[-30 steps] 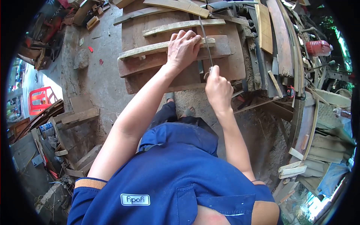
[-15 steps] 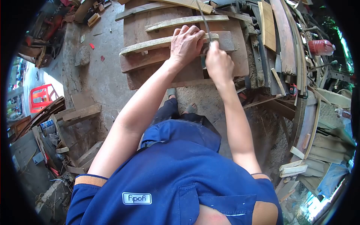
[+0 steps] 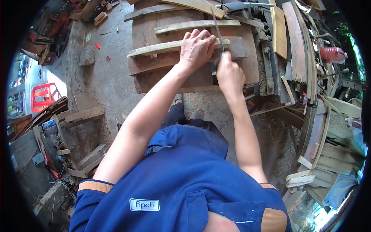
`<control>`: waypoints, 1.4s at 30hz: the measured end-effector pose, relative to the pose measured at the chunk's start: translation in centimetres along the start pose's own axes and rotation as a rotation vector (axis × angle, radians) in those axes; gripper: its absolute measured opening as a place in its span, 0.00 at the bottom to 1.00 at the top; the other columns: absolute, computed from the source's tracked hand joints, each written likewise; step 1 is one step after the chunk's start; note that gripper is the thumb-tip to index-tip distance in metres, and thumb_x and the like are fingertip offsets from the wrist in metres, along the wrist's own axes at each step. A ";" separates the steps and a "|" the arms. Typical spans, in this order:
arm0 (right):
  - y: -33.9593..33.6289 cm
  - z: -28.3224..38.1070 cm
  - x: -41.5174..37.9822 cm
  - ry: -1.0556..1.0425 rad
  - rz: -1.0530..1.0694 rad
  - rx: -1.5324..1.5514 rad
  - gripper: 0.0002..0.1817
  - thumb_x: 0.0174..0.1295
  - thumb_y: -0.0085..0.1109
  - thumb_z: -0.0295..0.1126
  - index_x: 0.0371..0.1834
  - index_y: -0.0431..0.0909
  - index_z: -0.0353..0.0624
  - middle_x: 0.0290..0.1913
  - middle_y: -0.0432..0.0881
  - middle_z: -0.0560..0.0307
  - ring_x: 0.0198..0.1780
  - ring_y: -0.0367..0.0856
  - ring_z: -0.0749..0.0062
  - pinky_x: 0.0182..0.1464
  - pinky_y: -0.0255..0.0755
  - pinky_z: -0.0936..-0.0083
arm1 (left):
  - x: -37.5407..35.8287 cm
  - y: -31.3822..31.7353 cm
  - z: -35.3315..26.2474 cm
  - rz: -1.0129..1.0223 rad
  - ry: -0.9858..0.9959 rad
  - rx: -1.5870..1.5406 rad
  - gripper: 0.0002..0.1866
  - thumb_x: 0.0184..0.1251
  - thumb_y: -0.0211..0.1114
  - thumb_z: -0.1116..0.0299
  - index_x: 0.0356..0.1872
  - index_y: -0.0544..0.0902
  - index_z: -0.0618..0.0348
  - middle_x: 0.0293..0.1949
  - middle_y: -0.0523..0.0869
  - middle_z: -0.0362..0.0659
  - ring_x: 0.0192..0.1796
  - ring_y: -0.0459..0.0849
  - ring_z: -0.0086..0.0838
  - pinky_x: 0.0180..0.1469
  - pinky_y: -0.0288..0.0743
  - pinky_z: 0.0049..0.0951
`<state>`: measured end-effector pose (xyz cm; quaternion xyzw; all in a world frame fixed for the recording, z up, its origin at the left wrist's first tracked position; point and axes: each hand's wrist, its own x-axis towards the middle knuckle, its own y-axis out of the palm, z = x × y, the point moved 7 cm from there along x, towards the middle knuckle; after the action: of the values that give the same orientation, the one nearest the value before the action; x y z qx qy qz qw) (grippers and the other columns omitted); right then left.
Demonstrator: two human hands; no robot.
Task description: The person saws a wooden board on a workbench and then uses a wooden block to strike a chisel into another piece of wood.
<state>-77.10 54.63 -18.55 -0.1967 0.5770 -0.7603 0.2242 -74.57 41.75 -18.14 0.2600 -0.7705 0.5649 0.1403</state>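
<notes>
A long, rough wooden strip (image 3: 158, 48) lies across a thicker reddish board (image 3: 152, 66) on a low wooden worktop (image 3: 143, 29). My left hand (image 3: 196, 49) is wrapped over the strip near its right end, pressing it down. Just right of those fingers, the thin blade of a handsaw (image 3: 217, 30) crosses the strip and points away from me. My right hand (image 3: 230, 75) is closed around the saw's handle, which the fingers hide.
Beyond the strip lies another wooden strip (image 3: 197, 25), with more planks behind it. Stacked timber (image 3: 279, 31) and a red plastic jug (image 3: 332, 55) stand to the right. On the left are a concrete lump (image 3: 87, 56) and a red plastic stool (image 3: 41, 97).
My right hand has drawn the saw back a little toward my body. My left hand keeps its place on the strip. The whole view has shifted slightly.
</notes>
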 end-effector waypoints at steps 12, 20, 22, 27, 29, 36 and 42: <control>-0.3 -0.2 -1.7 0.012 0.036 0.004 0.08 0.72 0.43 0.34 0.43 0.69 0.42 0.26 0.85 0.39 0.32 0.87 0.43 0.32 0.81 0.48 | 0.0 0.0 0.1 0.018 -0.033 -0.012 0.10 0.61 0.68 0.61 0.42 0.87 0.48 0.42 0.83 0.35 0.46 0.80 0.33 0.51 0.71 0.36; 0.7 0.0 2.0 0.018 0.001 0.056 0.11 0.73 0.41 0.37 0.46 0.70 0.41 0.29 0.84 0.35 0.34 0.85 0.37 0.35 0.79 0.44 | 0.0 0.1 0.1 -0.010 -0.012 -0.019 0.10 0.61 0.67 0.60 0.42 0.86 0.48 0.42 0.83 0.34 0.46 0.79 0.33 0.50 0.70 0.35; -0.2 -0.1 -0.9 0.012 0.042 0.013 0.09 0.71 0.44 0.35 0.44 0.70 0.40 0.28 0.85 0.39 0.33 0.87 0.44 0.34 0.81 0.50 | 0.1 0.0 0.2 -0.012 -0.008 -0.021 0.10 0.61 0.67 0.61 0.42 0.86 0.47 0.42 0.83 0.34 0.46 0.79 0.33 0.50 0.71 0.35; -0.1 0.0 0.7 -0.023 -0.018 -0.002 0.09 0.70 0.44 0.33 0.43 0.71 0.40 0.27 0.85 0.40 0.33 0.88 0.45 0.33 0.82 0.51 | 0.0 0.2 0.2 -0.023 -0.001 -0.012 0.10 0.60 0.67 0.62 0.42 0.87 0.47 0.40 0.83 0.34 0.45 0.79 0.32 0.49 0.71 0.35; 0.2 0.5 2.5 -0.018 -0.027 0.005 0.08 0.70 0.44 0.32 0.42 0.71 0.40 0.27 0.85 0.39 0.33 0.87 0.44 0.34 0.82 0.51 | 0.0 0.2 0.2 -0.016 -0.011 0.009 0.10 0.60 0.67 0.62 0.42 0.87 0.47 0.41 0.83 0.33 0.45 0.79 0.32 0.49 0.71 0.34; -0.2 -0.6 -2.1 0.031 0.064 0.044 0.10 0.70 0.43 0.34 0.44 0.71 0.40 0.26 0.85 0.38 0.33 0.87 0.43 0.35 0.81 0.47 | -0.1 0.2 0.2 -0.014 -0.009 -0.002 0.11 0.59 0.67 0.63 0.43 0.87 0.47 0.41 0.83 0.33 0.46 0.79 0.32 0.49 0.70 0.34; -0.3 0.5 2.0 0.007 0.016 0.025 0.10 0.70 0.43 0.33 0.43 0.72 0.40 0.29 0.85 0.38 0.35 0.87 0.43 0.37 0.81 0.49 | 0.0 0.2 0.2 0.003 -0.007 0.002 0.10 0.60 0.67 0.62 0.42 0.87 0.46 0.41 0.83 0.33 0.46 0.79 0.32 0.50 0.71 0.35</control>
<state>-78.48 53.16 -18.06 -0.1865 0.5697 -0.7664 0.2308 -74.63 41.57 -18.39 0.2610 -0.7708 0.5649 0.1367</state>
